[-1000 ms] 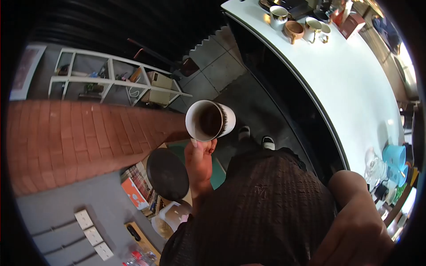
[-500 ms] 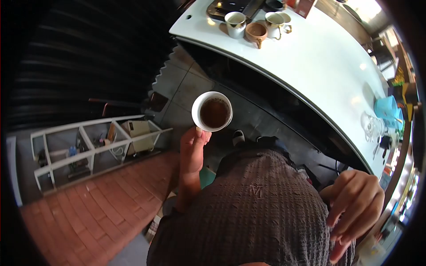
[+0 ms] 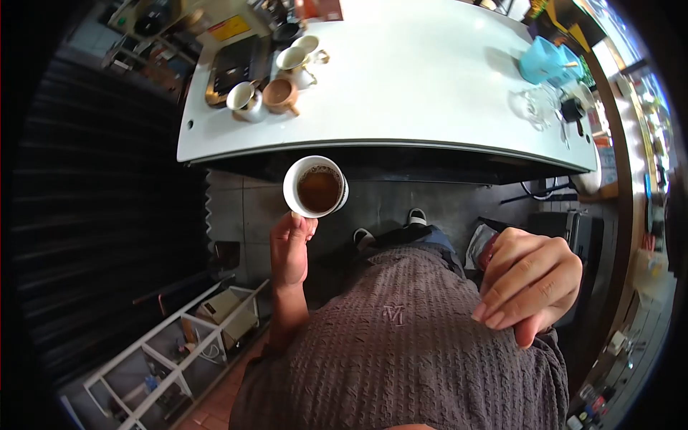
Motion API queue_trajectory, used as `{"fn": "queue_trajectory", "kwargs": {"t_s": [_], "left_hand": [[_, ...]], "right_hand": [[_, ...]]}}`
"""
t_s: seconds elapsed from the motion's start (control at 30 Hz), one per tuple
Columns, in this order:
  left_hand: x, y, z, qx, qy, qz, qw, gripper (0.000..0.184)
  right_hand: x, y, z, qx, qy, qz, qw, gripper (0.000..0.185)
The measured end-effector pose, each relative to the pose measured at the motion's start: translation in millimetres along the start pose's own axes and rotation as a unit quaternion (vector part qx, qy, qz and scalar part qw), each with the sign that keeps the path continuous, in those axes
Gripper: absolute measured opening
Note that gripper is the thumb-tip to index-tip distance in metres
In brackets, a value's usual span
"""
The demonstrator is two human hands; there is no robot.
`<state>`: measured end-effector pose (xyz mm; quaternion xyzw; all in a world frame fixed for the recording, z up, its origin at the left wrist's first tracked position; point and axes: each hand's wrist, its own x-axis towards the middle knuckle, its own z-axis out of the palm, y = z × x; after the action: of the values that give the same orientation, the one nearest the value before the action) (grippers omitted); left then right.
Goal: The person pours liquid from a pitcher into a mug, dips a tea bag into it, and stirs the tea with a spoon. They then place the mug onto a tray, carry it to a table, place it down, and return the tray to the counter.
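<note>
My left hand (image 3: 292, 251) grips a white mug (image 3: 316, 187) by its near side, in front of the white table's edge. Dark brown liquid with small bubbles at its rim shows inside the mug, which is held roughly upright. My right hand (image 3: 532, 283) hangs in the air at the right, over the side of the dark knitted shirt (image 3: 408, 330). Its fingers are loosely bent and apart from the thumb, and nothing shows in them.
A white table (image 3: 401, 79) spans the top, bearing a brown cup (image 3: 280, 94), several pale mugs, a black tray (image 3: 240, 64), blue cups (image 3: 541, 60) and a clear glass vessel (image 3: 534, 106). White shelving (image 3: 175, 369) stands lower left; a black corrugated wall (image 3: 107, 215) is left.
The view has turned toward the table, which now lies straight ahead. My left hand still holds the mug. My right hand has risen into fuller view beside the shirt.
</note>
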<state>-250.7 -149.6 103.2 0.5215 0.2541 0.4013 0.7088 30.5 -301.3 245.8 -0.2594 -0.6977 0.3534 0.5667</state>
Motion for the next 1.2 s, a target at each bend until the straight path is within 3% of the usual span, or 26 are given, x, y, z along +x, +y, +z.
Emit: {"fn": "queue_trajectory", "kwargs": {"t_s": [0.27,0.4,0.47,0.67,0.93,1.03,1.2], "left_hand": [[42.3,-19.3,101.6,-0.022,-0.089,-0.028,0.995,0.033],[61.0,-39.5,162.1,-0.057,-0.127,-0.041,0.989,0.034],[71.9,-52.9,211.5,-0.048,-0.165,-0.058,0.983,0.036],[99.0,-74.6,302.2,-0.007,-0.25,-0.118,0.961,0.04],[136.8,-110.4,400.2,-0.022,-0.457,-0.19,0.869,0.043],[139.0,-125.2,442.8,-0.011,-0.555,-0.199,0.808,0.042],[104.7,-134.4,523.5,-0.006,-0.63,-0.23,0.742,0.042]], "right_hand": [[-72.4,-30.9,-63.9,-0.096,0.133,0.018,0.986,0.042],[-105.4,-62.6,-105.6,-0.183,0.208,0.103,0.955,0.044],[-134.4,-88.1,-128.6,-0.253,0.274,0.183,0.909,0.043],[-196.7,-121.5,-154.5,-0.267,0.347,0.224,0.871,0.041],[-255.0,-156.7,-110.5,-0.372,0.515,0.23,0.737,0.037],[-271.5,-168.0,-73.6,-0.36,0.65,0.221,0.632,0.032],[-305.4,-196.8,-24.1,-0.386,0.723,0.226,0.525,0.029]]}}
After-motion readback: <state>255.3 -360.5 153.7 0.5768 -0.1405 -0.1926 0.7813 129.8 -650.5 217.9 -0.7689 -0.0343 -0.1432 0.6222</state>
